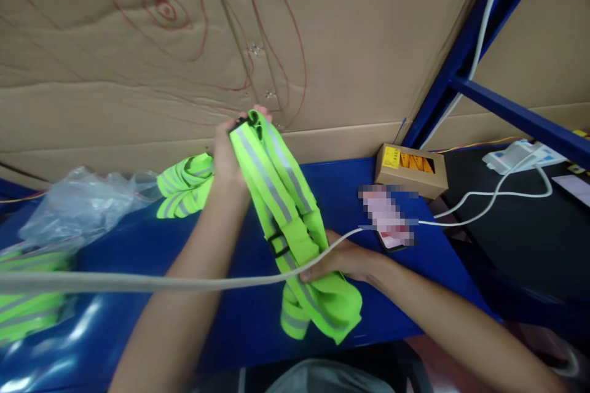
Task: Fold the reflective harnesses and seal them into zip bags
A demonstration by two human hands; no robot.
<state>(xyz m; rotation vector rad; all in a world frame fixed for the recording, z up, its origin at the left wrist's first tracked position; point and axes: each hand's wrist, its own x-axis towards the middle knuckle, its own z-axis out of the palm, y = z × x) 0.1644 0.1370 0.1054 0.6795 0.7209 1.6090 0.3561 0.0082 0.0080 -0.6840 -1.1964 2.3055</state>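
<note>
Between my two hands is a neon-yellow reflective strap (265,175) with silver stripes and black buckles, folded into long layers. My left hand (230,150) grips its far end, where a black buckle shows; some fingers are hidden behind the fabric. Lower down, my right hand (334,261) is closed around the middle of the bundle, and loose folds hang below it toward the table's front edge. A white cable (203,284) crosses in front of the strap and my left forearm. Behind that forearm lies a rolled neon strap (187,187).
A clear plastic bag (85,202) and more neon straps (32,313) lie left on the blue table (239,331). At right are a phone (389,218) with the cable running to it and a small cardboard box (410,169). A cardboard wall (350,43) and blue frame (461,67) bound the back.
</note>
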